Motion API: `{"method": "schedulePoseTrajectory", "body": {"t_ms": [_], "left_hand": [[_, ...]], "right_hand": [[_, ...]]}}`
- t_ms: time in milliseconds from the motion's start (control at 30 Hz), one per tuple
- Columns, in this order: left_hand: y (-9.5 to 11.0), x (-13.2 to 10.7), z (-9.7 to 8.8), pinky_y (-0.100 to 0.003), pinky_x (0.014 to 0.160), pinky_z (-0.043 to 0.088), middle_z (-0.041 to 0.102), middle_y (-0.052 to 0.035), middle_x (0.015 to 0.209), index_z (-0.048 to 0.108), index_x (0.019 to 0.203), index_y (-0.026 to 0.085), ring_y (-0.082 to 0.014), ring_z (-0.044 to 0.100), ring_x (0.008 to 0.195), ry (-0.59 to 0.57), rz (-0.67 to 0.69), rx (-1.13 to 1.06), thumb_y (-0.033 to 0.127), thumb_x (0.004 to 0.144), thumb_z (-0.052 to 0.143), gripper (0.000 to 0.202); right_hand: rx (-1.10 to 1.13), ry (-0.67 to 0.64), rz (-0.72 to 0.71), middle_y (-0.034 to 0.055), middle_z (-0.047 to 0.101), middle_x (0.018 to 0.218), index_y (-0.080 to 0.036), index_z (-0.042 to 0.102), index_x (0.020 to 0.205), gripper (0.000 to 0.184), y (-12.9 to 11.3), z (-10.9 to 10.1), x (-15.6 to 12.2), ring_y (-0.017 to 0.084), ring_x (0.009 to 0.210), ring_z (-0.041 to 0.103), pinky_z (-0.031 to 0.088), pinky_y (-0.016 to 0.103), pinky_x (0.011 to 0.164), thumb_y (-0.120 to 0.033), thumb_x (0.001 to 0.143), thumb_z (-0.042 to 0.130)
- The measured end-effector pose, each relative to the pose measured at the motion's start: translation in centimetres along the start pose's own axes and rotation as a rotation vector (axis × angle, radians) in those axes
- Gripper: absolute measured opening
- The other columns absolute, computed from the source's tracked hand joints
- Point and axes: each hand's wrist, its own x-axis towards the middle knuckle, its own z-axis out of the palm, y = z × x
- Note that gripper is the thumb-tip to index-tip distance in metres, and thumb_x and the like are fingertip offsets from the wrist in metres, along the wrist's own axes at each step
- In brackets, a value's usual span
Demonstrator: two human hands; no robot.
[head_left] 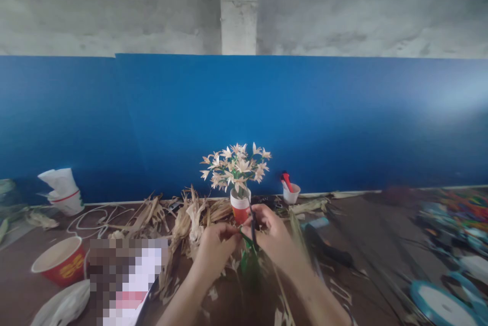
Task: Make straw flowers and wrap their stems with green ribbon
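Note:
My left hand [219, 244] is closed in a pinch, thumb and forefinger together on the end of a narrow green strip [247, 237]. My right hand [269, 232] meets it from the other side, its fingers curled around dark-handled scissors [253, 227] that point up and away. The strip runs between both hands. Below them lies a blurred green thing [249, 263], whose kind I cannot make out. Just beyond my hands stands a red and white cup [240, 209], holding a bunch of pale, star-shaped flowers [238, 166] on green stems.
Dry corn husks [190, 219] are heaped at left of centre. A red paper bowl [61, 262], a cup with white tissue [68, 199] and a white cable [89, 216] sit farther left. Rightward are a small white cup [292, 195], a black tool [328, 249] and blue ribbon spools [442, 300].

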Motion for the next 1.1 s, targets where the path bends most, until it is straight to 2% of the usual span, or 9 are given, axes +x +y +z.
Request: {"method": "schedulePoseTrajectory", "body": {"t_ms": [100, 167, 267, 367, 500, 700, 833, 933, 1100], "left_hand": [[-0.9, 0.9, -0.6, -0.022, 0.041, 0.029, 0.057, -0.0003, 0.046, 0.066, 0.06, 0.014, -0.0099, 0.044, 0.038, 0.068, -0.081, -0.205, 0.033, 0.06, 0.072, 0.02], [-1.1, 1.3, -1.1, -0.021, 0.041, 0.029, 0.054, 0.0011, 0.045, 0.066, 0.06, 0.014, -0.0085, 0.044, 0.039, 0.107, -0.086, -0.294, 0.034, 0.057, 0.075, 0.023], [-0.8, 1.5, -1.7, -0.019, 0.043, 0.03, 0.054, 0.0025, 0.047, 0.066, 0.061, 0.013, -0.0065, 0.042, 0.041, 0.147, -0.09, -0.382, 0.036, 0.056, 0.077, 0.026], [-0.2, 1.3, -2.0, -0.018, 0.045, 0.029, 0.051, 0.0039, 0.046, 0.065, 0.06, 0.013, -0.0053, 0.04, 0.042, 0.15, -0.11, -0.398, 0.034, 0.056, 0.078, 0.026], [0.4, 0.9, -2.3, -0.018, 0.046, 0.029, 0.049, 0.0041, 0.045, 0.063, 0.057, 0.012, -0.0055, 0.04, 0.044, 0.126, -0.094, -0.367, 0.035, 0.06, 0.076, 0.026], [0.6, 0.7, -2.3, -0.02, 0.05, 0.037, 0.057, 0.0017, 0.05, 0.062, 0.056, 0.013, -0.0082, 0.05, 0.047, 0.078, -0.146, -0.462, 0.031, 0.061, 0.076, 0.023], [0.4, 1.1, -2.2, -0.021, 0.054, 0.044, 0.063, 0.0008, 0.057, 0.062, 0.064, 0.015, -0.0103, 0.057, 0.052, 0.087, -0.29, -0.692, 0.024, 0.065, 0.073, 0.014], [0.2, 1.4, -2.2, -0.022, 0.057, 0.048, 0.065, -0.0004, 0.06, 0.062, 0.071, 0.016, -0.0112, 0.06, 0.054, 0.065, -0.391, -0.784, 0.021, 0.07, 0.069, 0.008], [-0.2, 1.4, -2.1, -0.024, 0.063, 0.051, 0.064, 0.0002, 0.061, 0.06, 0.073, 0.017, -0.0119, 0.063, 0.056, 0.023, -0.365, -0.848, 0.019, 0.072, 0.068, 0.008]], "right_hand": [[-0.052, -0.049, 0.007, 0.0004, 0.064, 0.079, -0.019, 0.056, 0.098, 0.032, 0.1, -1.1, -0.1, 0.017, 0.074, 0.059, 0.046, 0.027, 0.071, -0.026, 0.069, 0.067], [-0.035, -0.196, 0.088, 0.0003, 0.064, 0.076, -0.018, 0.058, 0.095, 0.032, 0.1, -2.0, -0.3, 0.016, 0.071, 0.059, 0.047, 0.026, 0.066, -0.029, 0.067, 0.069], [-0.055, -0.44, 0.239, -0.0007, 0.064, 0.069, -0.018, 0.061, 0.088, 0.028, -0.3, -3.4, -0.7, 0.014, 0.062, 0.059, 0.046, 0.023, 0.058, -0.025, 0.063, 0.071], [-0.133, -0.531, 0.298, -0.0008, 0.064, 0.063, -0.02, 0.064, 0.084, 0.024, -0.8, -4.2, -0.9, 0.014, 0.058, 0.059, 0.045, 0.023, 0.054, -0.022, 0.061, 0.071], [-0.225, -0.556, 0.307, -0.0003, 0.065, 0.06, -0.02, 0.066, 0.08, 0.02, -0.6, -4.4, -0.8, 0.016, 0.058, 0.06, 0.043, 0.023, 0.052, -0.023, 0.06, 0.07], [-0.355, -0.47, 0.32, -0.0026, 0.06, 0.052, -0.019, 0.064, 0.085, 0.025, 0.0, -3.6, -0.4, 0.013, 0.046, 0.054, 0.035, 0.02, 0.042, -0.022, 0.06, 0.067], [-0.319, -0.5, 0.29, -0.0015, 0.063, 0.059, -0.019, 0.064, 0.083, 0.024, 0.0, -3.5, -0.4, 0.013, 0.05, 0.055, 0.036, 0.019, 0.043, -0.02, 0.06, 0.067], [-0.269, -0.515, 0.278, -0.0008, 0.064, 0.062, -0.019, 0.063, 0.084, 0.022, 0.4, -3.6, -0.3, 0.013, 0.054, 0.057, 0.04, 0.02, 0.047, -0.02, 0.062, 0.066], [-0.156, -0.513, 0.293, -0.001, 0.064, 0.063, -0.018, 0.061, 0.088, 0.024, 1.2, -3.1, -0.2, 0.013, 0.054, 0.057, 0.042, 0.021, 0.051, -0.02, 0.064, 0.064]]}}
